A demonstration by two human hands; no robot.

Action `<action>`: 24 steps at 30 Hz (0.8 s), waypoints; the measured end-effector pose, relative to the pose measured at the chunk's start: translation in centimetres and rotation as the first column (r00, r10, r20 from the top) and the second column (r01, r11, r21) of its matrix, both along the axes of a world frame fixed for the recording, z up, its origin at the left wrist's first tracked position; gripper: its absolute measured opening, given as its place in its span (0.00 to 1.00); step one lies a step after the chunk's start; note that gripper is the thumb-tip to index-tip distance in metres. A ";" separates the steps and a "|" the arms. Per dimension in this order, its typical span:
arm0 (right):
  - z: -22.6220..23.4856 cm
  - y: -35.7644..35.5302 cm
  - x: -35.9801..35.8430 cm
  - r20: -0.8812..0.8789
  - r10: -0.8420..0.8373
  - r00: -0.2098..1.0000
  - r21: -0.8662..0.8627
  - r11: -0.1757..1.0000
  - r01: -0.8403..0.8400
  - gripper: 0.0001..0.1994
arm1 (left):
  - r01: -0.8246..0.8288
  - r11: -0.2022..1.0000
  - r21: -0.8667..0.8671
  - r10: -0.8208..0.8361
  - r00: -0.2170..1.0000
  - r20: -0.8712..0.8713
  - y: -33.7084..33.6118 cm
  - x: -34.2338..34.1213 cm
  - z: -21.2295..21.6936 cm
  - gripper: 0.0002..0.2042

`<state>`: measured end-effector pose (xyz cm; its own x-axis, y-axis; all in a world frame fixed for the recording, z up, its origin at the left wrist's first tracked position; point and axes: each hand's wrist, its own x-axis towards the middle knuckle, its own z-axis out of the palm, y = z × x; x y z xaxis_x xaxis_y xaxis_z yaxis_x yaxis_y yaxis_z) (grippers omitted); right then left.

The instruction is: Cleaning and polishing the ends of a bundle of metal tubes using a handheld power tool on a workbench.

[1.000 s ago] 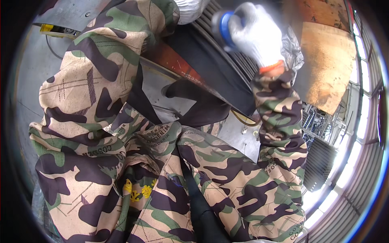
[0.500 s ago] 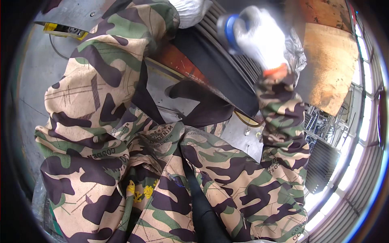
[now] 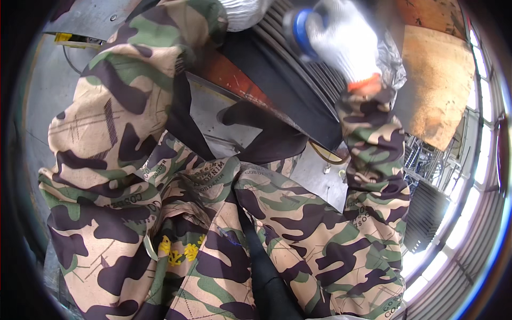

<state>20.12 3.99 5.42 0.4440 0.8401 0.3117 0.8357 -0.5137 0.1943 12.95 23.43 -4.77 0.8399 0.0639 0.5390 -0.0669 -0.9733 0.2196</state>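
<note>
My right hand (image 3: 349,42), in a white knit glove with an orange cuff, is closed around a round object with a blue rim (image 3: 303,33). Blur hides what kind of object it is. It is above a row of long grey metal rods (image 3: 328,77), slanting from the upper middle down to the right. At the top edge, my left hand (image 3: 245,12), also gloved in white, is near the upper end of the rods. Its fingers are cut off by the picture's edge. Both arms wear camouflage sleeves.
Beside the rods lies a black sheet (image 3: 280,85) over a reddish-orange beam (image 3: 234,77). Crumpled silvery plastic (image 3: 392,66) is by my right wrist, with a brown, stained board (image 3: 434,85) farther right. A yellow-and-black device (image 3: 80,41) sits at the far left.
The view has shifted slightly, and my left sleeve appears a little farther left and higher. My right hand still holds the blue-rimmed object, tilted slightly differently over the rods.
</note>
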 end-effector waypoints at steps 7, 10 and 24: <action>-0.4 -0.8 0.2 0.057 0.002 0.998 -0.023 1.000 0.000 0.07 | 0.029 0.999 -0.028 -0.028 0.999 0.036 -0.7 -1.3 -0.2 0.26; -0.2 -0.5 -0.1 0.032 0.001 0.999 0.000 1.000 -0.001 0.07 | 0.030 1.000 0.002 -0.030 0.999 0.029 -0.4 0.1 -0.4 0.25; 0.0 0.7 1.8 0.034 -0.013 0.999 0.029 0.999 0.012 0.08 | 0.053 0.998 0.046 -0.051 0.998 -0.047 -0.2 -0.1 0.8 0.26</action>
<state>21.88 4.68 5.43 0.4432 0.8248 0.3510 0.8224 -0.5300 0.2070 12.86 23.20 -4.00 0.8653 -0.0050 0.5012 -0.1087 -0.9780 0.1779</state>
